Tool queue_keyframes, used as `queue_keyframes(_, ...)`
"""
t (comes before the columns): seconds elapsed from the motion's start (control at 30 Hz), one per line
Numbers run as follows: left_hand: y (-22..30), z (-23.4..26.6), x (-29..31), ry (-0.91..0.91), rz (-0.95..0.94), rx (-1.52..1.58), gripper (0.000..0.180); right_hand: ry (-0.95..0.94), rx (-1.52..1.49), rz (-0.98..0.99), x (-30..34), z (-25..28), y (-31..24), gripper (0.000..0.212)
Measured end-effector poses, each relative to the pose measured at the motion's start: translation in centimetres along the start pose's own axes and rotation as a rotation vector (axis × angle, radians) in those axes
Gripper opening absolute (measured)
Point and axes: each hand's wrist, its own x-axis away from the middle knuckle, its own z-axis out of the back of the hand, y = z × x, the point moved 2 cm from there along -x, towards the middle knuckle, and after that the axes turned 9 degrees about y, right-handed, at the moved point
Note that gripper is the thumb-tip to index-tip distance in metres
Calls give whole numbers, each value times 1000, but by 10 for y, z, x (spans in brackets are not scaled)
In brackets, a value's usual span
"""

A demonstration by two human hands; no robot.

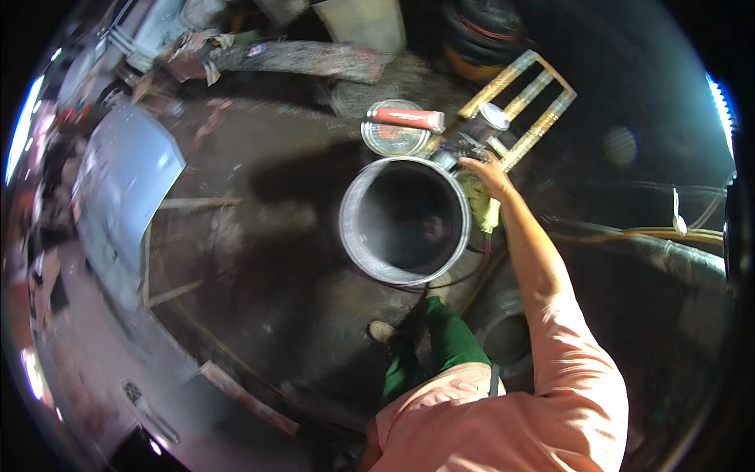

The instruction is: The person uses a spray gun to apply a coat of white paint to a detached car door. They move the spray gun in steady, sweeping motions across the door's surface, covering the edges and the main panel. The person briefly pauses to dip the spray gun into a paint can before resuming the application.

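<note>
My right hand (494,175) reaches out past the right rim of a tall, open metal drum (350,224). Its fingers are closed at the dark metal body of what looks like a spray gun with a round, pale-lidded cup (494,116); blur hides the exact grip. Just below the hand, a yellow-green thing (481,206) hangs against the drum's side, and a dark reddish hose runs down from it. Behind the drum, a red tube (405,119) lies across a round, pale lid or can top (393,141). My left hand is out of sight; only a bit of that arm shows.
A yellowish, taped frame (543,118) stands beyond my hand. At left, a pale blue car panel (130,189) rests on a stand, near a grey car body (102,338). Yellow hoses (629,234) run at right. A dark tyre (507,338) lies near my legs.
</note>
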Motion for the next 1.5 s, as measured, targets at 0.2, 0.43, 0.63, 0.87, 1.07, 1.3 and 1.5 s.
queue_keyframes(0.2, -9, -10, 11, -21, -15, 76, 38, 295, 230, 245, 38, 28, -7, 79)
queue_keyframes(0.43, -19, -7, 0, -9, -72, 77, 38, 441, 158, 238, 171, 68, 27, 74)
queue_keyframes(0.63, -24, 29, -25, 15, -178, 18, 38, 390, 460, 92, 348, 84, 116, 76)
queue_keyframes(0.87, -67, 90, -79, 9, -357, -128, 38, -66, 750, -369, 568, 30, 213, 87)
queue_keyframes(1.07, -109, 153, -118, -50, -509, -423, 38, 29, 572, -289, 701, -12, 307, 64)
queue_keyframes(1.3, -113, 151, -131, -142, -649, -859, 38, 317, 362, -326, 832, -15, 301, 54)
queue_keyframes(1.5, -102, 92, -104, -166, -721, -1059, 37, 560, 191, -453, 954, -13, 406, 46)
